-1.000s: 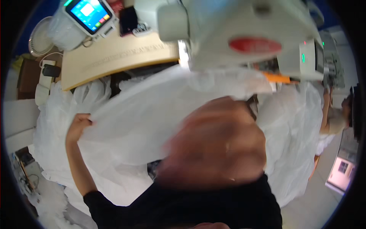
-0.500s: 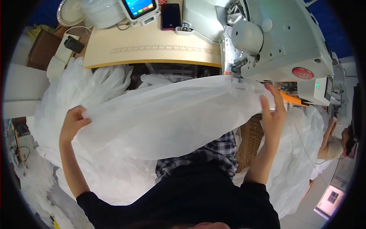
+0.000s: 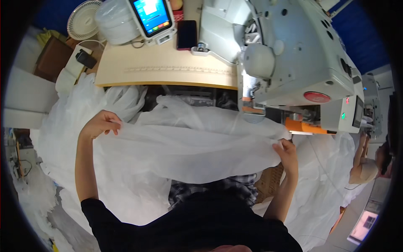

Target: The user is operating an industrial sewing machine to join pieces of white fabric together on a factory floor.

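A wide piece of thin, see-through white fabric [image 3: 197,153] stretches between my two hands, across the front of a white sewing machine [image 3: 306,80]. At its left end my left hand [image 3: 100,124] pinches the edge between thumb and bent fingers. My right hand [image 3: 287,155] grips the other end between thumb and fingertips, just below the orange part [image 3: 308,126] of the machine. The fabric's far side lies by the machine's sewing end [image 3: 253,110]; whether it is under the foot I cannot tell. Its near edge hangs over my checked lap [image 3: 210,191].
The wooden tabletop [image 3: 168,67] bears a printed ruler, a dark phone [image 3: 187,35] and a lit screen [image 3: 152,17]. More white fabric [image 3: 67,138] is heaped at the left, with another pile [image 3: 323,168] at the right. A person [image 3: 364,168] sits further right.
My right hand has come down and toward me, away from the machine, and closed on the fabric's edge. My left hand has shifted slightly right. The fabric's far edge has dropped from the sewing end.
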Motion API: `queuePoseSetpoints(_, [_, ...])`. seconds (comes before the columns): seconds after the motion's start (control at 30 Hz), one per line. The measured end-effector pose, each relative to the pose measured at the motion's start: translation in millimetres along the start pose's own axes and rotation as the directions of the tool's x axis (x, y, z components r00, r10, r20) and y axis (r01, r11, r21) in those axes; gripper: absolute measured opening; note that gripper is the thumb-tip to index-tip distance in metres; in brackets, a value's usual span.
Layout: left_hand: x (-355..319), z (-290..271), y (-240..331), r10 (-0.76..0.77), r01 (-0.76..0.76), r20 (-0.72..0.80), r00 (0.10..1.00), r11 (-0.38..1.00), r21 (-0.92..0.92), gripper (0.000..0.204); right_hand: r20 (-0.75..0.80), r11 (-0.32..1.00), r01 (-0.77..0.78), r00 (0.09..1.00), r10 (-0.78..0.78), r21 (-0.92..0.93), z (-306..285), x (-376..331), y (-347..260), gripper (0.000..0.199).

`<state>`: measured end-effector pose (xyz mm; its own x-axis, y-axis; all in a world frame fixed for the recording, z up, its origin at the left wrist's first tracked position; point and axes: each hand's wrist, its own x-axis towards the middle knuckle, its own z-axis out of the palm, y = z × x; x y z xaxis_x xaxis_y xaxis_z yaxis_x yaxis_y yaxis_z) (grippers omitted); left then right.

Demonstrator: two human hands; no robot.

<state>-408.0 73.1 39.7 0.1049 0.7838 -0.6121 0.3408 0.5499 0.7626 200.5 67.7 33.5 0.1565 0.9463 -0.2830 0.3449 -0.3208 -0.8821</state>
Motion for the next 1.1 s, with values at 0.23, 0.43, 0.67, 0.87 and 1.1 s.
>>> queuePoseSetpoints(0.23, [2.3, 28.9, -9.5, -0.104, -0.169, -0.283, 0.954, 0.593, -0.788, 0.015, -0.562, 0.912, 0.390, 0.729, -0.390, -0.127, 8.3, 9.2, -37.9, 0.016])
queuePoseSetpoints(0.43, [-8.7, 68.0, -21.9, 0.706, -0.078, -0.390, 0.591, 0.531, 0.844, 0.025, -0.035, 0.527, 0.447, 0.737, -0.675, -0.723, 31.1, 30.7, -68.7, 0.018])
queuePoseSetpoints(0.67, [9.1, 93.4, 34.9, 0.131, -0.156, -0.465, 0.875, 0.988, -0.016, 0.027, -0.464, 0.539, -0.188, 0.769, -0.439, -0.821, -18.8, 62.7, -51.1, 0.025])
queuePoseSetpoints(0.87, [30.3, 107.4, 16.5, 0.326, -0.382, -0.594, 0.736, 0.924, 0.033, 0.019, -0.283, 0.383, 0.062, 0.568, -0.773, -0.922, -25.9, 105.7, -22.5, 0.023])
queuePoseSetpoints(1.1, [-12.1, 65.7, -52.4, 0.022, -0.029, -0.070, 0.997, 0.993, -0.110, 0.005, -0.372, 0.509, 0.156, 0.510, -0.776, -0.847, 0.8, 76.7, -36.1, 0.025])
